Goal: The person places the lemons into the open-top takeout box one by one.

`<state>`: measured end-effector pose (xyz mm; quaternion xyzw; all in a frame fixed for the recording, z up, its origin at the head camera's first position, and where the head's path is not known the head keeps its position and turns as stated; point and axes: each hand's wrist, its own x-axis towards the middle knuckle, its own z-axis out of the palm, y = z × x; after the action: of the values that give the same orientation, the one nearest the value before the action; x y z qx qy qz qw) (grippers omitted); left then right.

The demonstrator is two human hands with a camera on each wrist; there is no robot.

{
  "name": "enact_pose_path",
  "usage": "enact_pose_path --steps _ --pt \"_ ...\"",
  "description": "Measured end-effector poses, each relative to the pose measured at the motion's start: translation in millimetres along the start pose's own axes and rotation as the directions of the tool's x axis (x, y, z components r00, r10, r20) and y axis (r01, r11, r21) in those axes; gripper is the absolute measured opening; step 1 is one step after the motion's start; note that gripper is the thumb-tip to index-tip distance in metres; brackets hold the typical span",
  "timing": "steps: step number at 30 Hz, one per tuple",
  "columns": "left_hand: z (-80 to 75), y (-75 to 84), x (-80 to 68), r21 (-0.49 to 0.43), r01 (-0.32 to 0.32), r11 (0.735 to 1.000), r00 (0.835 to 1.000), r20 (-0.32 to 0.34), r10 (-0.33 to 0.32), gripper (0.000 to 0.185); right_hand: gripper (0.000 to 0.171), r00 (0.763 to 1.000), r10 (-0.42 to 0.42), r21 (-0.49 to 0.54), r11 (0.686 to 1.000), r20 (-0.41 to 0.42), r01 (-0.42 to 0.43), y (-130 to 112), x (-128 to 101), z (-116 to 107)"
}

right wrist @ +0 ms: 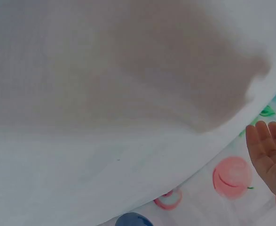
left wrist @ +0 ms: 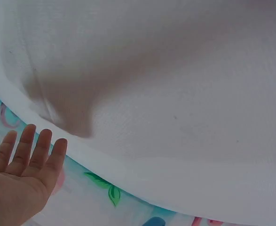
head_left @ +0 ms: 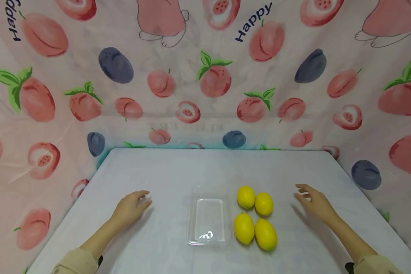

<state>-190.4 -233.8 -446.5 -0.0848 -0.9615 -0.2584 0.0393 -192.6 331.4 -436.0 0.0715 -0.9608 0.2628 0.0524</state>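
Above the white table, my left hand (head_left: 131,207) is held to the left of a clear plastic box (head_left: 191,224), apart from it and with nothing in its fingers. The box is see-through, with a rectangular recess in its base. Beside its right edge lie several yellow lemons (head_left: 264,204), grouped in two rows. My right hand (head_left: 316,203) hovers to the right of the lemons, touching none of them. In the left wrist view the left fingers (left wrist: 43,146) are extended and spread a little. The right fingers (right wrist: 264,136) look straight and close together in the right wrist view.
A white cloth covers the table (head_left: 164,167). Behind it and along both sides hangs a fruit-printed curtain (head_left: 191,91) with peaches, plums and the word Happy. Shadows of both hands fall on the tabletop.
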Motion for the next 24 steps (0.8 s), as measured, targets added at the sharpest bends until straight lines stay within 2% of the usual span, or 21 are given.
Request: enact_pose_path --steps 7,15,19,24 --pt "-1.4 4.5 1.2 -0.17 0.06 0.984 0.998 0.018 -0.058 0.036 0.039 0.999 -0.008 0.091 0.996 -0.052 0.013 -6.1 -4.8 -3.2" --pt "-1.9 12.0 0.9 -0.301 0.109 0.947 0.994 0.049 -0.099 0.034 0.038 1.0 0.012 0.144 0.989 -0.026 -0.008 -20.9 -10.5 -8.9" --pt "0.6 19.5 -2.5 -0.397 0.159 0.904 0.986 0.11 -0.125 0.036 0.039 0.999 0.037 0.19 0.981 0.005 -0.037 -29.9 -16.2 -10.9" --pt "3.4 33.8 -11.2 -0.532 0.242 0.811 0.968 0.182 -0.17 0.039 0.044 0.993 0.064 0.244 0.966 0.095 -0.086 -43.8 -22.0 -10.4"
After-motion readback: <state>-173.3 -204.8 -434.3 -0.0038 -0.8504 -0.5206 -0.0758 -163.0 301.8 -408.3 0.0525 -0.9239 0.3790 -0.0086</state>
